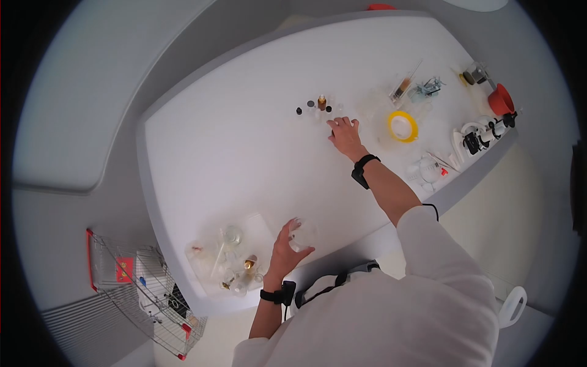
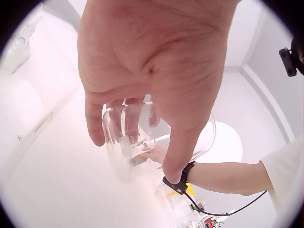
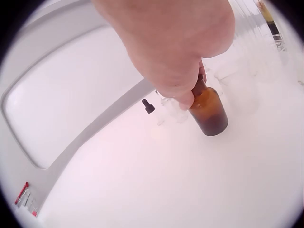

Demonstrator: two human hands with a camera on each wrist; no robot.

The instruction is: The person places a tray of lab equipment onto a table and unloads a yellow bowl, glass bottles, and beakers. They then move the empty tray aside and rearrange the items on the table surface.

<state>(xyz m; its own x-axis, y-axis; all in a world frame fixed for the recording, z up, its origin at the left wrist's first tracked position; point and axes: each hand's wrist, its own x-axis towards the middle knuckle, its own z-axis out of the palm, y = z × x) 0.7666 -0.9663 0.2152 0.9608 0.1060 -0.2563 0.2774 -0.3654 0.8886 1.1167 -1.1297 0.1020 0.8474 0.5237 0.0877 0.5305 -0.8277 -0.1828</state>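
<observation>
My left hand point(image 1: 286, 251) holds a clear glass beaker point(image 2: 114, 152) over the near part of the table, fingers along one side and thumb on the other. Printed volume marks show on the beaker's wall. Farther off, my right hand point(image 1: 347, 139) grips an amber glass bottle point(image 3: 209, 114) by its neck; the bottle leans, and the hand hides its top. Beyond this hand stand a smaller amber bottle point(image 1: 322, 104) and black caps point(image 1: 299, 111). A black dropper top point(image 3: 148, 107) shows beside clear glassware in the right wrist view.
A tray point(image 1: 197, 269) of glassware lies at the table's near left. To the right are a yellow ring of tape point(image 1: 416, 128), a microscope point(image 1: 474, 140), a red cup point(image 1: 501, 100) and a red-tipped glass piece point(image 1: 431, 172). A wire cart point(image 1: 140, 293) stands off the left edge.
</observation>
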